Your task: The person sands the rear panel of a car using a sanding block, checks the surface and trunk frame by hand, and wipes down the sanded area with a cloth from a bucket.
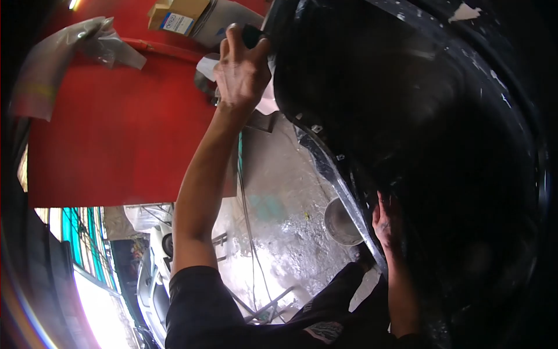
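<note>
My left hand is raised at the top, closed around a small dark block beside the edge of a large black curved panel. The block's exact kind is hard to make out. Lower down, my right hand rests against the shadowed inner side of the same panel near its rim. One finger is stretched out there and the others are partly lost in shadow. I see nothing held in it. Small pale clips or marks and whitish scuffs show along the panel's edges.
A red board or panel fills the left, with a cardboard box and plastic film on top. A round basin stands on the wet concrete floor. Cables trail nearby. A white vehicle is at lower left.
</note>
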`<state>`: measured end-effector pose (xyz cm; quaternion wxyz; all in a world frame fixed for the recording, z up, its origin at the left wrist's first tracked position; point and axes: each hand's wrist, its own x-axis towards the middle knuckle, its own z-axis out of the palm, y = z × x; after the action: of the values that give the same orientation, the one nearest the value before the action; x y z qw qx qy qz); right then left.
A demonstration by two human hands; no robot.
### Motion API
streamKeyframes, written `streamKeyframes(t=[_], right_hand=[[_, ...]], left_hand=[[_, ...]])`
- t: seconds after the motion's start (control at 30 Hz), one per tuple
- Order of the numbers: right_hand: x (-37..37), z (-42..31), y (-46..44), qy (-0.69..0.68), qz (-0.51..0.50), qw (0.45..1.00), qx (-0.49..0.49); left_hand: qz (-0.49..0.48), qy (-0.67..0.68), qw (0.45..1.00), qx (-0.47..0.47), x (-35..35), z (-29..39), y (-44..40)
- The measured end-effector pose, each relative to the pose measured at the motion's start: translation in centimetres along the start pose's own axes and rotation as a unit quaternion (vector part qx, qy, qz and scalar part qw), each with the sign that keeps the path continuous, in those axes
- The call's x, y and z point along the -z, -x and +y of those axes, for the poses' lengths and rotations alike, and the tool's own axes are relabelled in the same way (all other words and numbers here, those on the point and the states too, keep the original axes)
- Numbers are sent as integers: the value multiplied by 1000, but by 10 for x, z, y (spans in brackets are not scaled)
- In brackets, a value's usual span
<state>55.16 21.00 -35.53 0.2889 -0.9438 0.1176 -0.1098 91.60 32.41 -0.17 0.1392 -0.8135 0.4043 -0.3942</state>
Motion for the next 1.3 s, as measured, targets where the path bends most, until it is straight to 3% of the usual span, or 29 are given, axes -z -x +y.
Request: streamKeyframes(t=[0.17, 0.3, 0.47, 0.67, 0.73, 0.87, 0.97, 1.07, 1.17, 1.27, 1.3], right_hand=[[-2, 4, 3, -8, 6, 1000, 0], [-2, -3, 3, -5, -21, 1000, -20], [0, 1, 1, 19, 8, 1000, 4], [3, -1, 1, 9, 1, 1000, 5], [-1, 1, 0, 24, 28, 999, 18], [6, 2, -1, 35, -8, 999, 5], [4, -2, -2, 33, -16, 999, -9], [3, 0, -2, 39, 7, 999, 9], [10, 0, -4, 43, -24, 999, 6], [1, -2, 2, -36, -51, 997, -37], [-1, -1, 1, -26, -22, 999, -20]], left_hand=[[48, 1, 998, 28, 4, 0, 47], [0, -21, 1000, 16, 1, 4, 5], [23, 12, 1000, 4, -1, -5, 46], [-38, 4, 999, 5, -1, 4, -14], [32, -27, 999, -24, -3, -4, 26], [-17, -64, 998, 19, 9, 11, 29], [-7, -27, 1000, 5, 0, 9, -7], [18, 27, 998, -46, 8, -6, 21], [1, 11, 1000, -25, 7, 2, 20], [-2, 29, 999, -31, 2, -2, -4], [-18, 36, 999, -15, 3, 0, -5]])
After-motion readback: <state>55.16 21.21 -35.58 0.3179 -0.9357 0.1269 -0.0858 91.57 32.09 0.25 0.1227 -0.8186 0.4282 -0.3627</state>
